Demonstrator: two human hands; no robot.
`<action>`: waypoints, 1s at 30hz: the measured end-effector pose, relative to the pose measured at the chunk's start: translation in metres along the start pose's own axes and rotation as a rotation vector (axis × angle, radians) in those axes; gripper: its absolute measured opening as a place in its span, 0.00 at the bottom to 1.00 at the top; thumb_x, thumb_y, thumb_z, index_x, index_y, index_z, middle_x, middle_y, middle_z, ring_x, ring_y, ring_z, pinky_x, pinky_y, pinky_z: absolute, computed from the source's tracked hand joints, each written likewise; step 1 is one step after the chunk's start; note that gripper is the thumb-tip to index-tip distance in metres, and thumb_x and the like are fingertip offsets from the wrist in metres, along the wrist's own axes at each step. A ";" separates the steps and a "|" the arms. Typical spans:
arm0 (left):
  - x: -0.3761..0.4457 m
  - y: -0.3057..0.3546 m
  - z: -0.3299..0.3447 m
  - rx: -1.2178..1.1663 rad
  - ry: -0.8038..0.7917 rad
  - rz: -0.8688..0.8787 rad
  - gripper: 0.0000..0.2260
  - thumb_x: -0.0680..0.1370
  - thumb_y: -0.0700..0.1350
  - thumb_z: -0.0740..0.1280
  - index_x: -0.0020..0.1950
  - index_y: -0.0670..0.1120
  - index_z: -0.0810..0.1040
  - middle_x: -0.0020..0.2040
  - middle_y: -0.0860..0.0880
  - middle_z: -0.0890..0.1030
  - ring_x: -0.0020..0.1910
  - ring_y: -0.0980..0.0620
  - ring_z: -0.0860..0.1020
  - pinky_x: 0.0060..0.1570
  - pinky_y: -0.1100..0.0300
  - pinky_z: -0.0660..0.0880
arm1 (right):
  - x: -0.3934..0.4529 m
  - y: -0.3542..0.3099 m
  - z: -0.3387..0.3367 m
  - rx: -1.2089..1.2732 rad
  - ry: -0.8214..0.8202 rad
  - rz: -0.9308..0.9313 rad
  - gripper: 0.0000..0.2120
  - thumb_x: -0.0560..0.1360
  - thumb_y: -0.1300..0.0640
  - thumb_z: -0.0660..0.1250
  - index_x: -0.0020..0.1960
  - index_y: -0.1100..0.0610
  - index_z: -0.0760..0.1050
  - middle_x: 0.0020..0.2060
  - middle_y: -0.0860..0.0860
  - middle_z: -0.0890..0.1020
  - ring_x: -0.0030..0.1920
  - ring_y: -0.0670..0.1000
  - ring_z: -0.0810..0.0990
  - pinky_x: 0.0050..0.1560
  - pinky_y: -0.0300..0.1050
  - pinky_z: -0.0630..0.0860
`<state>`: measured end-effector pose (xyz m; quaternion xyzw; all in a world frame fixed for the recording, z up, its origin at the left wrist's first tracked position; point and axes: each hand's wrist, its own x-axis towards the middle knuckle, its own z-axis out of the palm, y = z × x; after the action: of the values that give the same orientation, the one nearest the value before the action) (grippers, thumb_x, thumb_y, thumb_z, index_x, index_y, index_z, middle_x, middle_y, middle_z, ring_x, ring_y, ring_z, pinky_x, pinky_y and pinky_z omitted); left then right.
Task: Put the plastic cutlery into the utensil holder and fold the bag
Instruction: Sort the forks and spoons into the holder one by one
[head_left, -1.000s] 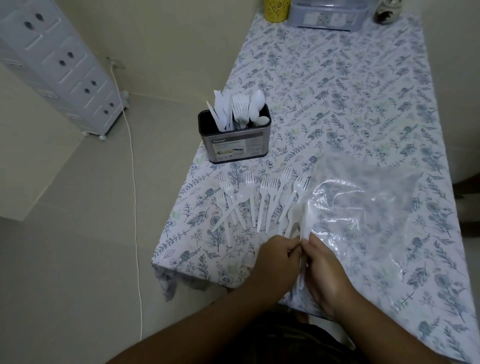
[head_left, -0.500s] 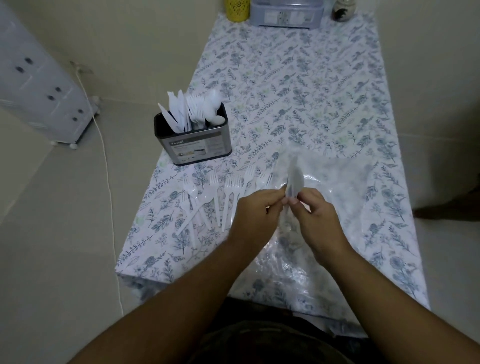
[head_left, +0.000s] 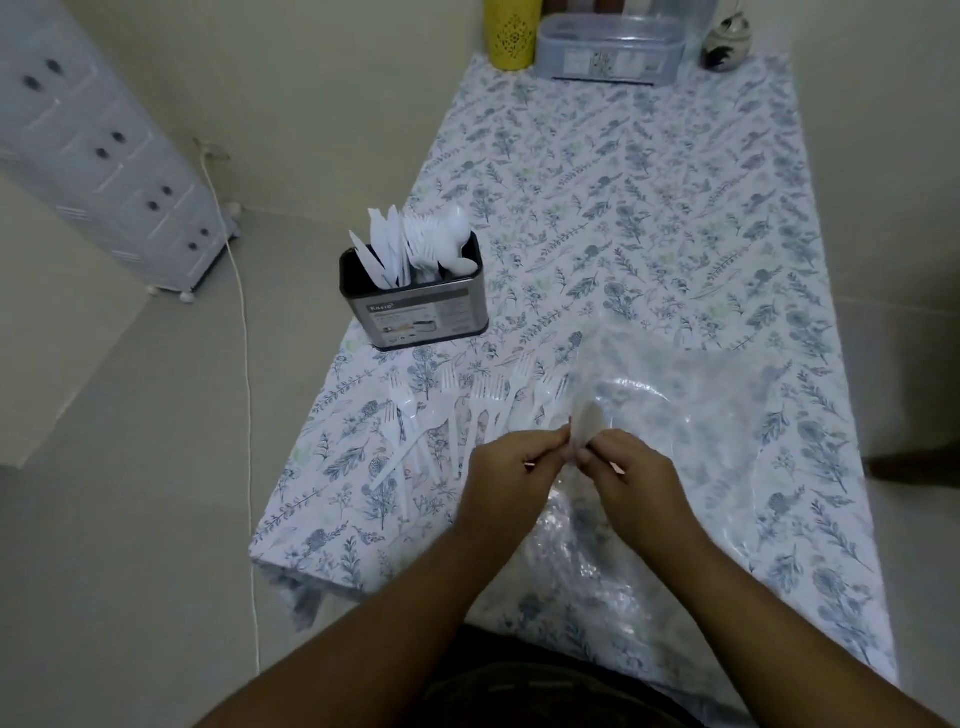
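A clear plastic bag (head_left: 696, 415) lies spread on the floral tablecloth (head_left: 649, 218). My left hand (head_left: 511, 467) and my right hand (head_left: 631, 473) meet over its left edge and each pinches a raised bit of the bag between thumb and fingers. Several white plastic forks (head_left: 457, 410) lie loose on the cloth just left of my hands. Behind them stands the dark metal utensil holder (head_left: 415, 306), with white knives, forks and spoons upright in it.
At the table's far end stand a yellow container (head_left: 510, 32), a clear lidded box (head_left: 610, 48) and a small round jar (head_left: 726, 45). A white drawer cabinet (head_left: 104, 156) and a cable (head_left: 244, 332) are on the floor to the left.
Both hands lifted the bag's left edge off the near table edge and moved it farther in over the bag. In the last half second they barely moved.
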<state>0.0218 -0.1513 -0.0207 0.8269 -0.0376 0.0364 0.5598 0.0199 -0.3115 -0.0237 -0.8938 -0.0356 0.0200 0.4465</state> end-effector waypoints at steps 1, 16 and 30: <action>0.007 0.004 -0.011 -0.020 0.017 0.001 0.09 0.76 0.40 0.73 0.56 0.42 0.85 0.47 0.52 0.86 0.45 0.62 0.83 0.48 0.64 0.79 | 0.009 -0.010 -0.002 0.004 0.018 -0.027 0.06 0.78 0.64 0.70 0.43 0.58 0.83 0.38 0.44 0.82 0.45 0.40 0.79 0.44 0.27 0.69; 0.146 0.019 -0.245 0.012 0.303 0.126 0.10 0.75 0.38 0.75 0.55 0.43 0.85 0.46 0.54 0.86 0.46 0.56 0.85 0.51 0.53 0.82 | 0.192 -0.229 0.078 0.201 -0.050 -0.156 0.04 0.75 0.55 0.75 0.46 0.56 0.85 0.39 0.51 0.86 0.43 0.51 0.85 0.47 0.49 0.82; 0.173 -0.064 -0.233 0.084 0.225 0.074 0.09 0.76 0.39 0.73 0.55 0.43 0.86 0.46 0.50 0.87 0.43 0.57 0.85 0.46 0.64 0.80 | 0.223 -0.207 0.125 -0.436 -0.026 -0.166 0.14 0.76 0.45 0.73 0.57 0.51 0.86 0.44 0.49 0.71 0.55 0.56 0.71 0.48 0.47 0.66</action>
<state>0.1967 0.0845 0.0246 0.8385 -0.0036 0.1510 0.5236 0.2242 -0.0704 0.0659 -0.9628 -0.1183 -0.0134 0.2427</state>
